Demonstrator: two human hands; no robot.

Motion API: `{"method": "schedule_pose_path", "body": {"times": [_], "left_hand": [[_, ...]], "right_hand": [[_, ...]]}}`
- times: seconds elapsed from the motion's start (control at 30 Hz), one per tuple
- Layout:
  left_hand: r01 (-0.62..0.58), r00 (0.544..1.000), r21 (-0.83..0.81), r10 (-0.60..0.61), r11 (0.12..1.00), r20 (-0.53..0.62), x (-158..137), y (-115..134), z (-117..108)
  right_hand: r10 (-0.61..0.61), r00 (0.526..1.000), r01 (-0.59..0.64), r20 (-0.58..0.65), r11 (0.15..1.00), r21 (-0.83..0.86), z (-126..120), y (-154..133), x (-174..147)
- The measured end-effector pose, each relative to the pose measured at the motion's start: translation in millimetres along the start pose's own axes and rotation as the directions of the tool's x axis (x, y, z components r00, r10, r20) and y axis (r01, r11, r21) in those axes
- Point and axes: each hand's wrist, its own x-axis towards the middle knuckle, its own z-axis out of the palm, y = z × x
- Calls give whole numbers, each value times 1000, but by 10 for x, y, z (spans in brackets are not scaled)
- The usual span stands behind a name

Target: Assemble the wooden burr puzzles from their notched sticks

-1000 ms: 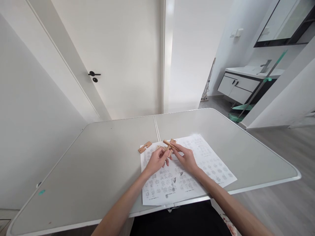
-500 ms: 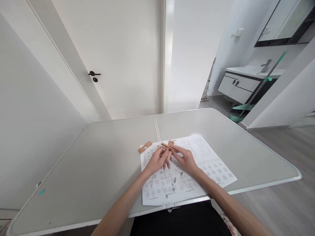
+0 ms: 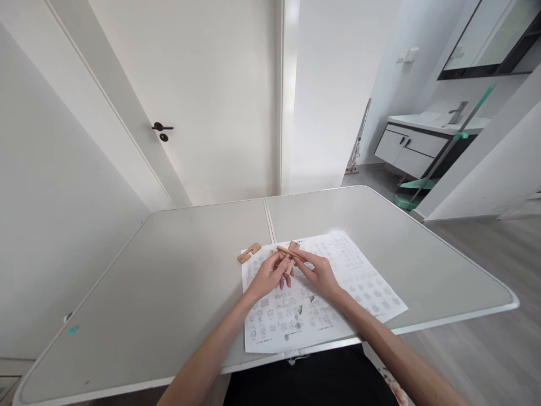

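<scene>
Both hands meet over a printed paper sheet (image 3: 355,276) on the table. My left hand (image 3: 270,275) is closed around wooden puzzle pieces (image 3: 295,246) that cross each other; its fingers partly hide them. My right hand (image 3: 318,272) pinches a flat wooden puzzle piece (image 3: 284,249) that lies slantwise across the others. Whether these pieces interlock or only touch I cannot tell. A notched wooden puzzle piece (image 3: 249,253) lies to the left of my hands, partly over the paper's upper left corner.
The grey folding table (image 3: 190,293) has a pale rim and a seam (image 3: 269,220) across its middle. Behind it stands a white door with a black handle (image 3: 162,127). A broom with a green dustpan (image 3: 416,192) and a sink cabinet (image 3: 409,141) are at the right.
My left hand's lower fingers have shifted slightly upward under the wooden pieces. The right hand and the loose notched piece stay where they were.
</scene>
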Motion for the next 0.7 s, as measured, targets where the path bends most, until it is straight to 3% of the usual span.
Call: {"method": "schedule_pose_path", "body": {"times": [0.5,0.63,0.7], "left_hand": [[-15,1000,11,16,1000,-21,-9,-11,2],[-19,997,-47,16,999,-72,10,8,-10],[-48,984,-58,37,997,-174,32,9,-49]], "right_hand": [[28,1000,-28,5,1000,3,7,3,0],[53,998,-52,-24,998,39,13,-31,11],[61,997,-58,-46,996,70,18,-47,16]]}}
